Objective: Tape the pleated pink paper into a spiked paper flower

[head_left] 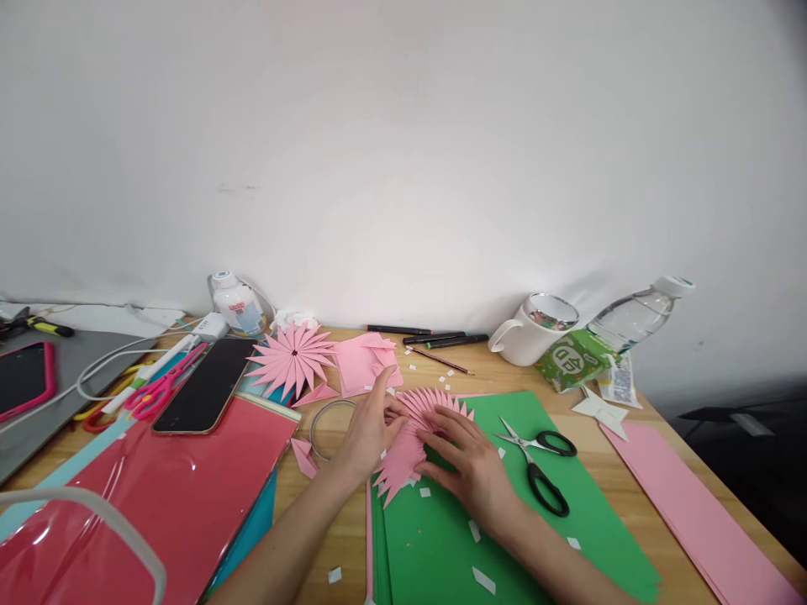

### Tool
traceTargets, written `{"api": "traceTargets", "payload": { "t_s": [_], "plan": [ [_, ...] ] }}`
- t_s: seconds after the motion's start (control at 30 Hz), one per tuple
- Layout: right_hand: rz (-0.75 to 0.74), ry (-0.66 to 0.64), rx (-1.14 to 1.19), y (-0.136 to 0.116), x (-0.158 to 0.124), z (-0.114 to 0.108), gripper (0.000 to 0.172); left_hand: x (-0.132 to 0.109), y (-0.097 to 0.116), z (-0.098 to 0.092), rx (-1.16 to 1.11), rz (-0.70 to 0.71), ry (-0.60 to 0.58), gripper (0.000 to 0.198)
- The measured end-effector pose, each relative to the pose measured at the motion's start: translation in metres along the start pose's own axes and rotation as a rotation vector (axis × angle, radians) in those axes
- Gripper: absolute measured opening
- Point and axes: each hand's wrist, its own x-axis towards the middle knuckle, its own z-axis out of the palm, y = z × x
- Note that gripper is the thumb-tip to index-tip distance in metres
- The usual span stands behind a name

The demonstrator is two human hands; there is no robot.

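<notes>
A pink paper flower of pointed folded petals (416, 420) lies partly assembled on a green paper sheet (542, 538). My left hand (369, 424) rests on its left side with fingers extended and touching the petals. My right hand (470, 462) lies flat on its lower right part, fingers spread and pressing the paper down. A finished pink paper flower (293, 357) lies farther back on the table, next to loose pink folded squares (362, 361).
Black-handled scissors (539, 462) lie on the green sheet right of my hand. Red sheets (157, 504), a phone (205, 386) and pink scissors (157, 391) lie left. A white mug (533, 328), water bottle (634, 315), tissue pack (573, 360), glue bottle (238, 304), pens (441, 339) stand behind.
</notes>
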Motion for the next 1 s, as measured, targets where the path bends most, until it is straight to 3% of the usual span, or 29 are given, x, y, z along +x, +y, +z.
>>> {"api": "traceTargets", "payload": {
  "t_s": [0.47,0.67,0.8,1.0],
  "plan": [
    [0.049,-0.005,0.041,0.002,0.002,0.001,0.041,0.003,0.002,0.0,-0.065,-0.016,0.018,0.073],
    [0.183,0.079,0.171,0.003,0.017,-0.002,0.012,0.002,0.01,-0.005,-0.275,-0.092,0.065,0.075],
    [0.272,0.129,0.253,0.001,0.03,0.0,0.007,0.002,0.017,-0.007,-0.389,-0.136,0.051,0.084],
    [0.262,0.153,0.213,-0.006,0.037,0.004,0.011,-0.002,0.016,-0.003,-0.375,-0.129,0.071,0.084]
  ]
}}
